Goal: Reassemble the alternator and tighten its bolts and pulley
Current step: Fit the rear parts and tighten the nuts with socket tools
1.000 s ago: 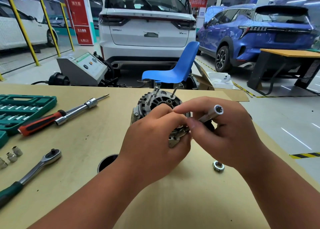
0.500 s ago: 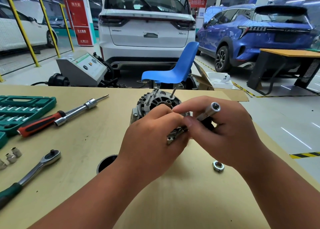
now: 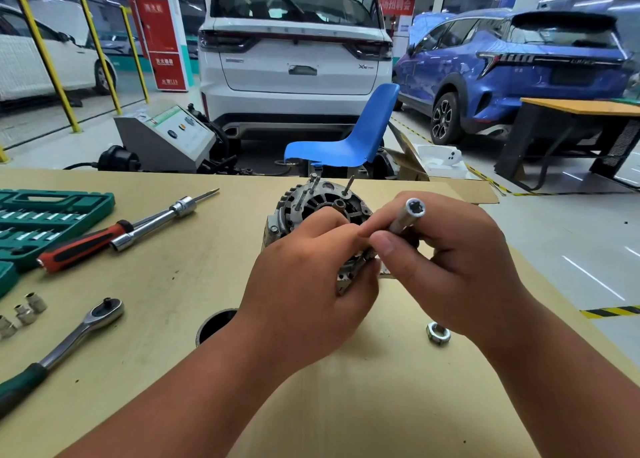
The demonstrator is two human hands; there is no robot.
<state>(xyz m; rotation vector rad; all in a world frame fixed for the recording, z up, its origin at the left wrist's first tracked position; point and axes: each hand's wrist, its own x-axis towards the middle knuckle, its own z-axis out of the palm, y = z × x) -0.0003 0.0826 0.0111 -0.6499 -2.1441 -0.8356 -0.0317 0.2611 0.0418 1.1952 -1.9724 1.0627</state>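
The grey alternator [image 3: 311, 203] stands on the tan workbench [image 3: 166, 284], with several long bolts sticking up from its top. My left hand [image 3: 304, 291] grips its near side and hides most of the housing. My right hand [image 3: 453, 267] pinches a long silver socket [image 3: 407, 217], tilted with its open end up and to the right, its lower end set at the alternator's near edge between my fingertips. A loose hex nut [image 3: 438, 333] lies on the bench below my right hand.
A ratchet wrench [image 3: 65, 340], three small sockets [image 3: 24, 314], a red-handled driver with extension [image 3: 114, 236] and a green socket case [image 3: 38, 222] lie to the left. A round hole [image 3: 216, 322] opens in the bench by my left wrist. Behind the bench stand a blue chair [image 3: 349, 139], a grey machine [image 3: 166, 137] and parked cars.
The socket in my right hand has tipped more upright and shifted slightly left, turning at the alternator's near edge. My left hand keeps its grip.
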